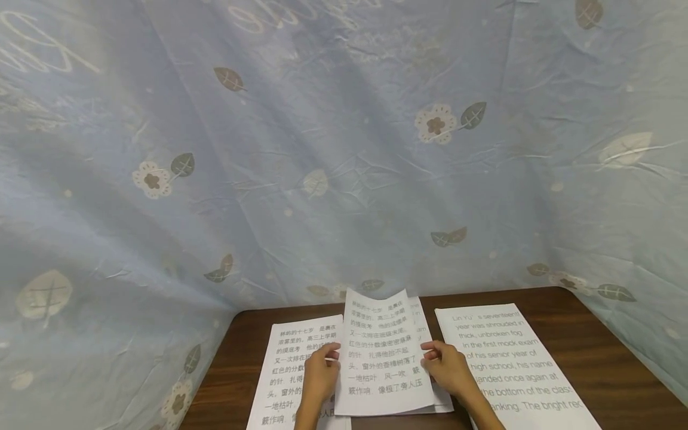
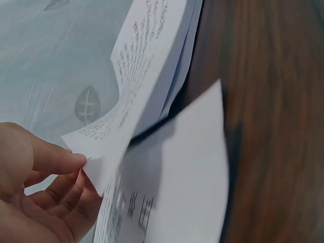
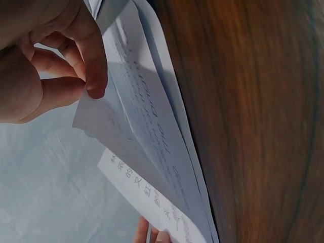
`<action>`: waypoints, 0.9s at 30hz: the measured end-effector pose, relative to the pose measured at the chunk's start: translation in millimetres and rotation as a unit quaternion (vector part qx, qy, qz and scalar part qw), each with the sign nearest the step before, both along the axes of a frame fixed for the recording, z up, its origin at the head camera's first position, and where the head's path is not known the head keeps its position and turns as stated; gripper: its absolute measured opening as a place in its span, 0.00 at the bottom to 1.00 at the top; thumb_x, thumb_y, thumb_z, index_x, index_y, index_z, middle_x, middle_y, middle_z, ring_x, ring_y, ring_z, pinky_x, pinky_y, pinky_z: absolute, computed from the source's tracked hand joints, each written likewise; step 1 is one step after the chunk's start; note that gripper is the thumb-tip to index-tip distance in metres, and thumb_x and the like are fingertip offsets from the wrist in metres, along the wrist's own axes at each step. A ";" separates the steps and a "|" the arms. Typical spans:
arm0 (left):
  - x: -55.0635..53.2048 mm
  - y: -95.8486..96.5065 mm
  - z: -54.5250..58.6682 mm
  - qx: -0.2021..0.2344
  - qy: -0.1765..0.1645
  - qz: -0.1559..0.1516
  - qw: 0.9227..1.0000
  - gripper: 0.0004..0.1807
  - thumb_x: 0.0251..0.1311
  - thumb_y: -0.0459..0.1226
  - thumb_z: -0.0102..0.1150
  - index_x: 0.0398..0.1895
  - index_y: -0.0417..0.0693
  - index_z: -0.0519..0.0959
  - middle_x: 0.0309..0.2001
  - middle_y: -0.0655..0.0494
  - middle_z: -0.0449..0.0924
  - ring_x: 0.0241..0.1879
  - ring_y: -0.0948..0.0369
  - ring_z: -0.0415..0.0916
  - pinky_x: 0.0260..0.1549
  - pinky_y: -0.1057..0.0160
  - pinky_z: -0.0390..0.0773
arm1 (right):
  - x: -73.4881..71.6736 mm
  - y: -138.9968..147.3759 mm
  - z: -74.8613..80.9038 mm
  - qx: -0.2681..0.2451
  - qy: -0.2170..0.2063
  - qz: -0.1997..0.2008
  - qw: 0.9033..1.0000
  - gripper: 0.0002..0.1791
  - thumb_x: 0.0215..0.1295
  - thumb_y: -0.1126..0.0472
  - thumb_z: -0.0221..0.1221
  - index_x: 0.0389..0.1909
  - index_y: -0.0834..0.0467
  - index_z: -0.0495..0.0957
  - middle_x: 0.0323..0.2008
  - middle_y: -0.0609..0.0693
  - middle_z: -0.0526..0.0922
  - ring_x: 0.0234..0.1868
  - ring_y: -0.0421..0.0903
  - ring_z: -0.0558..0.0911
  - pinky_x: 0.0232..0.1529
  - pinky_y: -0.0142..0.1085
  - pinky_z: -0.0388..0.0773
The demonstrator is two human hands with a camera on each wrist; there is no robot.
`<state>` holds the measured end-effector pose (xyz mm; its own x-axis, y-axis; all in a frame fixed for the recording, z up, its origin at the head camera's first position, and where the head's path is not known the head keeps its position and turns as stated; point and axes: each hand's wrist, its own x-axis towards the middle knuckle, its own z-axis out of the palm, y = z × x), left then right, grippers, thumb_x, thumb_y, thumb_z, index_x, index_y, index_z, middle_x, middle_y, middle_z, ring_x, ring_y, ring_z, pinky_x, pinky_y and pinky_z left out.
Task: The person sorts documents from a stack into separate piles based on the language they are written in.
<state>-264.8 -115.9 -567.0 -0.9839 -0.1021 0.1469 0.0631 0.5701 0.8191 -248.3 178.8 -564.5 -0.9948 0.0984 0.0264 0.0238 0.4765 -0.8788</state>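
A white sheet of paper [image 1: 378, 358] printed with Chinese text is lifted, its upper edge bowed, in the middle of the table. My left hand [image 1: 321, 371] pinches its left edge between thumb and fingers, seen closely in the left wrist view. On the opposite side my right hand [image 1: 450, 367] pinches the sheet's right edge; the right wrist view shows thumb and index finger [image 3: 96, 76] meeting on it. Beneath and behind the sheet lie papers with English print [image 1: 421, 322], mostly covered.
To the left lies a paper stack [image 1: 285, 358] with Chinese text, partly under my left forearm. On the right is a stack [image 1: 516, 364] with large English text. The dark wooden table [image 1: 564, 322] backs onto a pale blue curtain [image 1: 344, 197] with leaves and flowers.
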 end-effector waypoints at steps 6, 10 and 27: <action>1.0 -16.1 2.2 -0.005 0.001 0.010 1.000 0.20 0.62 0.24 0.61 0.58 0.37 0.85 0.43 0.51 0.87 0.41 0.58 0.88 0.38 0.62 0.88 | -1.5 -14.0 -1.1 -0.027 0.005 0.010 1.000 0.20 0.63 0.68 0.67 0.56 0.68 0.84 0.39 0.53 0.86 0.32 0.42 0.87 0.28 0.35 0.85; 1.2 -24.7 3.2 -0.009 0.001 0.015 1.000 0.20 0.61 0.24 0.61 0.57 0.37 0.86 0.42 0.52 0.87 0.41 0.58 0.88 0.40 0.60 0.88 | -2.5 -22.7 -2.9 -0.037 0.008 0.014 0.999 0.20 0.63 0.68 0.67 0.56 0.67 0.84 0.38 0.52 0.86 0.31 0.42 0.87 0.28 0.34 0.85; 4.5 -68.4 -2.3 -0.031 0.015 0.033 0.999 0.22 0.55 0.23 0.63 0.55 0.39 0.87 0.40 0.53 0.88 0.38 0.61 0.85 0.37 0.67 0.82 | -0.1 -59.4 -8.9 -0.085 -0.011 0.039 0.996 0.22 0.63 0.68 0.64 0.59 0.72 0.81 0.40 0.54 0.84 0.32 0.42 0.85 0.30 0.32 0.86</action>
